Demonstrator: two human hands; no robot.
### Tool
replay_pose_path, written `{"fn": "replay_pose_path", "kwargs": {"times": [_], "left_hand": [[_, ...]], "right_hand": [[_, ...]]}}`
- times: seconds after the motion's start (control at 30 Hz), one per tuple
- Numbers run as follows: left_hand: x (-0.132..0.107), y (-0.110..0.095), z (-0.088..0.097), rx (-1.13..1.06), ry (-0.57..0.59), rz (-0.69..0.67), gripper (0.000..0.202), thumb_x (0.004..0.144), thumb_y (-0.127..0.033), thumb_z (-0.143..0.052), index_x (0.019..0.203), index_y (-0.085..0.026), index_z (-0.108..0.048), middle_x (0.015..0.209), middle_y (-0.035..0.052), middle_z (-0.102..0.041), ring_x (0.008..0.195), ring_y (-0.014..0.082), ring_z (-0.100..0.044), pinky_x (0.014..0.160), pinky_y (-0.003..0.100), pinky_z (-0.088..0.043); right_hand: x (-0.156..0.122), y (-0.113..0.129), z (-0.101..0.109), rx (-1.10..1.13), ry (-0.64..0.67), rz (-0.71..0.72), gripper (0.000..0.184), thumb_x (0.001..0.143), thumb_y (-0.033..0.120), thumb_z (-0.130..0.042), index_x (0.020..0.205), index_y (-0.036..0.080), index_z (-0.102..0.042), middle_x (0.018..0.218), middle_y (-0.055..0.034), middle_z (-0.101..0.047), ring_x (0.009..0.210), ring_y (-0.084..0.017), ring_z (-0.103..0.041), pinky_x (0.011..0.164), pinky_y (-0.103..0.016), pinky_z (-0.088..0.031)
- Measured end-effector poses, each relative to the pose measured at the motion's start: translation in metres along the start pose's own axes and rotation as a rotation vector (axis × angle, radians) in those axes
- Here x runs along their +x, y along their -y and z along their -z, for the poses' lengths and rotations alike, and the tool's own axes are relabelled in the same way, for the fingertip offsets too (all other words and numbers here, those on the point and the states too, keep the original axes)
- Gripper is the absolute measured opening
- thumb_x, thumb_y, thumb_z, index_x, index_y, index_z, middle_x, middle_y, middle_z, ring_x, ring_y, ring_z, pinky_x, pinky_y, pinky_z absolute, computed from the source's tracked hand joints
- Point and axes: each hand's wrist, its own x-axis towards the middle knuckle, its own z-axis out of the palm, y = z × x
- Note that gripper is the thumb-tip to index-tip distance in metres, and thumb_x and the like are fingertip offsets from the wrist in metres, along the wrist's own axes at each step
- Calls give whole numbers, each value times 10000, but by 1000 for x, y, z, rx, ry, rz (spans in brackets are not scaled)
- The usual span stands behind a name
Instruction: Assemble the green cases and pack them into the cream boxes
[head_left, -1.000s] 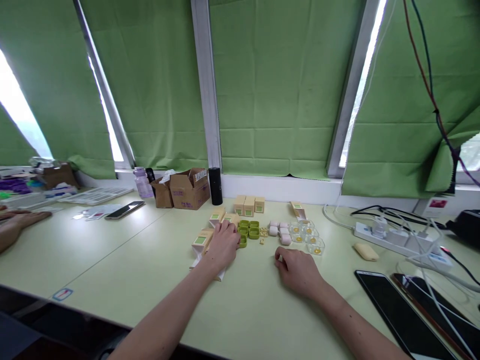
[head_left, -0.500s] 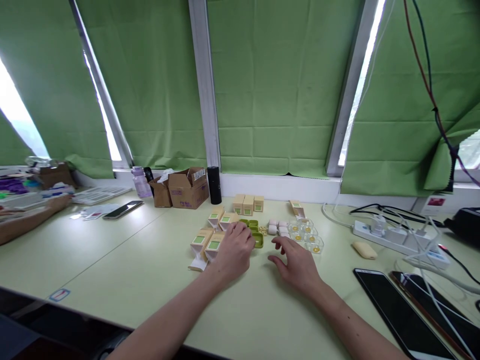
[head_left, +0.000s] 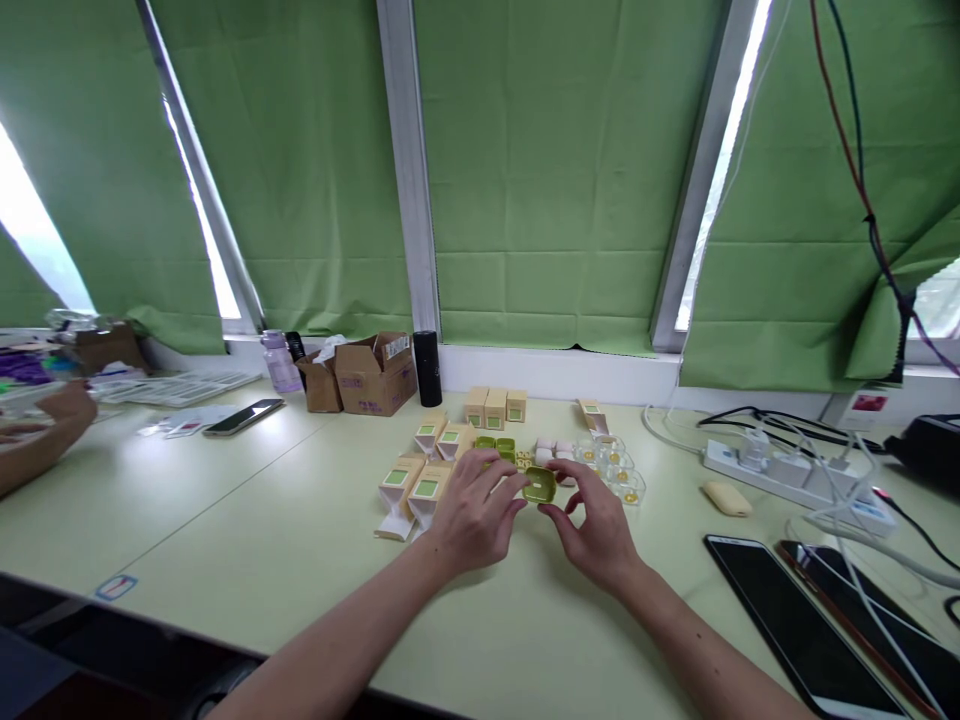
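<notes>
- Head view: a small green case (head_left: 539, 486) is held just above the table (head_left: 247, 520), pinched between the fingertips of both hands. A rounded recess is seen on its upper face.
- The left hand (head_left: 472, 510) is closed on the case's left edge, with the fingers curled toward it.
- The right hand (head_left: 598, 525) is closed on the case's right edge, with thumb and fingers bent round it.
- Just behind the held case, a cluster of spare green cases (head_left: 496, 445) is laid on the table. Pale pink pieces (head_left: 553, 452) are set beside them to the right, and clear trays (head_left: 621, 470) with yellow spots lie further right.
- Opened tan cartons (head_left: 426, 487) with green labels are laid just left of the left hand. Three closed cartons (head_left: 495, 405) are lined up behind, near the window sill.
- Brown cardboard boxes (head_left: 375, 372), a black cylinder (head_left: 428, 368) and a purple bottle (head_left: 274, 360) are stood along the sill to the left.
- At the right, a power strip (head_left: 780, 465) with plugged cables is seen. A pale yellow lump (head_left: 724, 498) lies near it, and two dark phones (head_left: 795, 610) are laid by the table's near edge.
- At the far left, another person's hand (head_left: 64, 410) is seen, well apart from the case.
</notes>
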Motion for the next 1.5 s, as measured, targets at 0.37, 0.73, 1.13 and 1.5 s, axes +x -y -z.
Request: {"fn": "replay_pose_path", "kwargs": {"times": [0.37, 0.73, 1.13, 1.5], "left_hand": [[0, 8, 2, -159, -56, 1, 457, 876, -126, -648, 1313, -216, -550, 1210, 124, -730, 1153, 315, -604, 992, 535, -487], [-2, 13, -5, -200, -93, 67, 388, 916, -169, -650, 1300, -215, -619, 1072, 112, -771, 1053, 308, -642, 911, 511, -522], [-2, 11, -11, -324, -60, 297, 202, 946, -322, -671, 1074, -175, -722, 970, 120, -702, 969, 264, -640, 837, 429, -546], [-4, 11, -10, -334, 28, 361, 248, 1009, -336, -542, 956, -185, -732, 901, 95, -695, 903, 237, -634, 837, 405, -496]], "right_hand": [[1, 10, 1, 149, -80, 58, 431, 962, 237, -623, 1373, 262, -494, 1282, -132, -647, 1015, -238, -707, 619, -324, -638], [0, 9, 1, 109, -3, 41, 346, 1021, 294, -548, 1361, 241, -514, 1304, -146, -651, 1079, -249, -704, 669, -335, -647], [0, 8, -1, 150, 37, -22, 502, 962, 262, -595, 1450, 295, -481, 1224, -92, -700, 917, -208, -706, 646, -315, -628], [3, 12, -1, 300, 97, -199, 418, 921, 283, -643, 1328, 255, -556, 861, -18, -683, 770, -174, -666, 622, -273, -576]]}}
